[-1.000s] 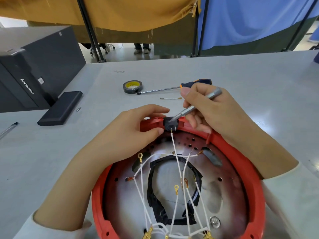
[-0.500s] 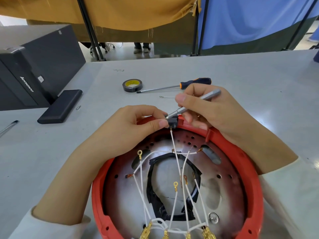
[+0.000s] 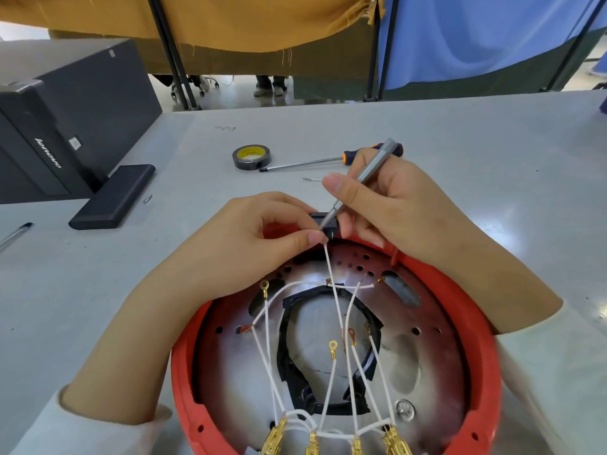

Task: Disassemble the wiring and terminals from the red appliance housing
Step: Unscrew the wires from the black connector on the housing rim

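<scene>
Grey table [image 3: 460, 142], curtained partitions [image 3: 460, 34] behind

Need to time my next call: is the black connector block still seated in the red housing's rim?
Seated, apparently: the black connector block sits at the red housing rim, left hand pinching its white wire, silver screwdriver tip on it.

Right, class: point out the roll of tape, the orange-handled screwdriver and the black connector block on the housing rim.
roll of tape [image 3: 252, 156]: head view, on its top face.
orange-handled screwdriver [image 3: 302, 163]: head view, on its metal shaft.
black connector block [image 3: 318, 217]: head view, on its top edge between the fingers.
</scene>
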A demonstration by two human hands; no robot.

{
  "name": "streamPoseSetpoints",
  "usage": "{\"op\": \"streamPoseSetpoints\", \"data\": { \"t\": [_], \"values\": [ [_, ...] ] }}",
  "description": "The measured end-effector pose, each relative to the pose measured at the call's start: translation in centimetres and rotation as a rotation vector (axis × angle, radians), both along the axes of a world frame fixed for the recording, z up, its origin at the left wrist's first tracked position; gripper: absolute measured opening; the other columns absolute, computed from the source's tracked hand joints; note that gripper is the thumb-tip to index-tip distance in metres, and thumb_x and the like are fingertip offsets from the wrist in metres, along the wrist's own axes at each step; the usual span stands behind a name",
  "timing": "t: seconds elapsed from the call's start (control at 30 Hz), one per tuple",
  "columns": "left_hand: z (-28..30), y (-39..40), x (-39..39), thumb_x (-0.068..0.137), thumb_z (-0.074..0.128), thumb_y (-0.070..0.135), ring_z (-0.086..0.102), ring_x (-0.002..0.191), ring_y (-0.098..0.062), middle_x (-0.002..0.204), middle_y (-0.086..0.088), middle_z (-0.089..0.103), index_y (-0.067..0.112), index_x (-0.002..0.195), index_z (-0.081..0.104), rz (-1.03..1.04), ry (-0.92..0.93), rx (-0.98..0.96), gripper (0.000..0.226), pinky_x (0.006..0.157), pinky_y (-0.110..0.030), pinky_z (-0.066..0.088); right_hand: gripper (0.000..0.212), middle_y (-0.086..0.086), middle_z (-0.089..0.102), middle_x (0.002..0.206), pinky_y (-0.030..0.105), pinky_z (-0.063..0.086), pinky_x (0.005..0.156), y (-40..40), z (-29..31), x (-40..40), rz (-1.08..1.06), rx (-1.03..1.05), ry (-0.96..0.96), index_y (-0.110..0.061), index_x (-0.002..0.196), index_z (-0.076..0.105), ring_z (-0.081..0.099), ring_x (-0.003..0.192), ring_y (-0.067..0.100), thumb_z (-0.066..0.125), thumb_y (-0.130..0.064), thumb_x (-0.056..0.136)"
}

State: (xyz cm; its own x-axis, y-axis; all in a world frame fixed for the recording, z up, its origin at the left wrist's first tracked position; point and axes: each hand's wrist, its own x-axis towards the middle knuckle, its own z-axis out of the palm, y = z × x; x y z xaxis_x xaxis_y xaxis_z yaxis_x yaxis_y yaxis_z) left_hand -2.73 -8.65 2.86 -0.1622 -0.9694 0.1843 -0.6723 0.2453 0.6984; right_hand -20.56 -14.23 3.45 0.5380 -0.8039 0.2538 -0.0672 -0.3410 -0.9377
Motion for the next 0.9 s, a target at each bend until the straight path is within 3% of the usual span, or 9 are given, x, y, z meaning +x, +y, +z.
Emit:
{"op": "streamPoseSetpoints", "data": {
  "t": [0.2,0.37,0.43,0.53,0.67,0.77,0.9],
  "values": [
    [0.03,0.06,0.03,0.083,0.06,0.041,0.057,0.099,0.006,0.105,0.02,0.062,0.034,0.086,0.073,-0.023,-0.065,-0.015,0.016,0.089,-0.013,0.039,0.031,0.004,0.062,0.054,0.01,0.037,0.046,0.48,0.0,0.11,-0.039,-0.179,0.025,-0.018,0.069,0.044,0.048,0.038,0.006,0.058,-0.033,0.093],
    [0.07,0.09,0.06,0.085,0.06,0.04,0.055,0.1,0.006,0.107,0.02,0.06,0.036,0.09,0.07,-0.019,-0.081,-0.03,0.013,0.088,-0.011,0.039,0.027,0.006,0.062,0.055,0.016,0.036,0.04,0.21,0.07,0.4,-0.053,-0.173,0.023,-0.019,0.073,0.044,0.043,0.033,0.012,0.056,-0.029,0.096],
    [0.05,0.15,0.15,0.084,0.062,0.039,0.057,0.092,0.006,0.102,0.024,0.06,0.039,0.092,0.064,0.021,-0.059,-0.025,0.008,0.082,-0.009,0.04,0.022,0.006,0.062,0.055,0.018,0.037,0.04,0.04,0.14,0.39,-0.068,-0.161,0.0,-0.02,0.077,0.045,0.042,0.033,0.014,0.056,-0.026,0.096],
    [-0.16,0.15,0.42,0.085,0.065,0.034,0.061,0.073,-0.001,0.091,0.033,0.06,0.039,0.1,0.054,0.086,-0.025,0.025,0.019,0.072,-0.015,0.045,0.025,0.008,0.06,0.055,0.023,0.039,0.041,0.05,0.03,0.28,-0.096,-0.185,0.027,-0.018,0.077,0.044,0.042,0.034,0.015,0.054,-0.03,0.096],
    [-0.49,-0.08,0.58,0.086,0.063,0.035,0.056,0.094,0.007,0.105,0.025,0.061,0.042,0.109,0.053,0.092,-0.112,0.064,0.026,0.084,-0.01,0.04,0.029,0.002,0.06,0.057,0.019,0.04,0.049,0.38,-0.3,0.26,-0.117,-0.302,0.225,-0.021,0.074,0.042,0.049,0.04,0.007,0.05,-0.037,0.097],
    [-0.48,-0.12,0.6,0.087,0.062,0.033,0.053,0.092,0.011,0.1,0.022,0.063,0.042,0.111,0.055,0.09,-0.158,0.053,0.026,0.078,-0.002,0.035,0.03,0.004,0.059,0.06,0.023,0.042,0.054,0.45,-0.26,0.18,-0.132,-0.341,0.3,-0.022,0.073,0.042,0.051,0.046,0.007,0.048,-0.039,0.097],
    [-0.5,-0.19,0.66,0.089,0.06,0.031,0.054,0.092,0.009,0.1,0.021,0.064,0.041,0.111,0.056,0.096,-0.168,0.046,0.025,0.078,-0.002,0.035,0.03,0.003,0.058,0.065,0.033,0.045,0.059,0.52,-0.24,0.26,-0.146,-0.36,0.369,-0.024,0.073,0.042,0.051,0.052,0.008,0.046,-0.042,0.096]
  ]
}}
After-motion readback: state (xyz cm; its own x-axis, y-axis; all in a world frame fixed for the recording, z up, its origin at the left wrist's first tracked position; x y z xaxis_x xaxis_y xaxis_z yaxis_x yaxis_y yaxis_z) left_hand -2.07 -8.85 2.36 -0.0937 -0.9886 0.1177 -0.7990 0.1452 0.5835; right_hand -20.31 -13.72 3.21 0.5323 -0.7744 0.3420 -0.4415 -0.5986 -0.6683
